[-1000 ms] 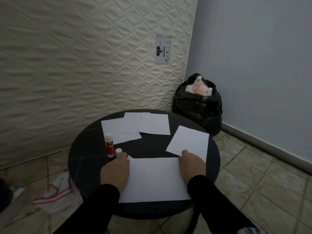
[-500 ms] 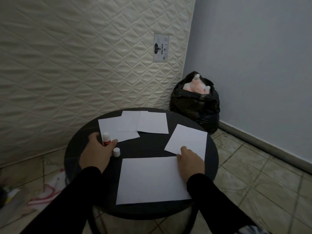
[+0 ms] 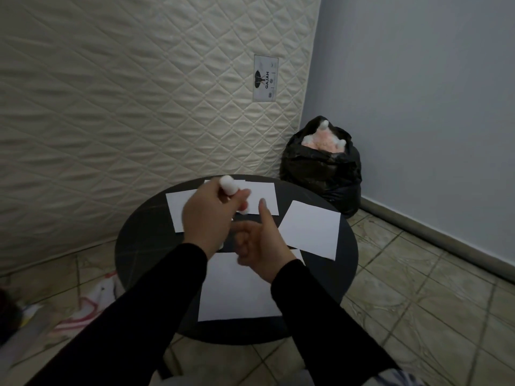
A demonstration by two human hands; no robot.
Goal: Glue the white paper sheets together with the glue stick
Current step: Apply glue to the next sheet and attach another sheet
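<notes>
Holding the glue stick point(image 3: 229, 188) up over the table point(image 3: 133, 246), left hand point(image 3: 207, 218) is fisted around it, white end poking out top; the stick is blurred. Right hand point(image 3: 260, 243) hangs just beside, above the big sheet point(image 3: 234, 296), fingers loosely curled, thumb up, gripping nothing. Smaller sheets point(image 3: 310, 228) lie flat further back. Black bag point(image 3: 320, 168) in corner.

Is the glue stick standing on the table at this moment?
No, the left hand holds the glue stick lifted above the table, its white end showing past the fingers.
</notes>
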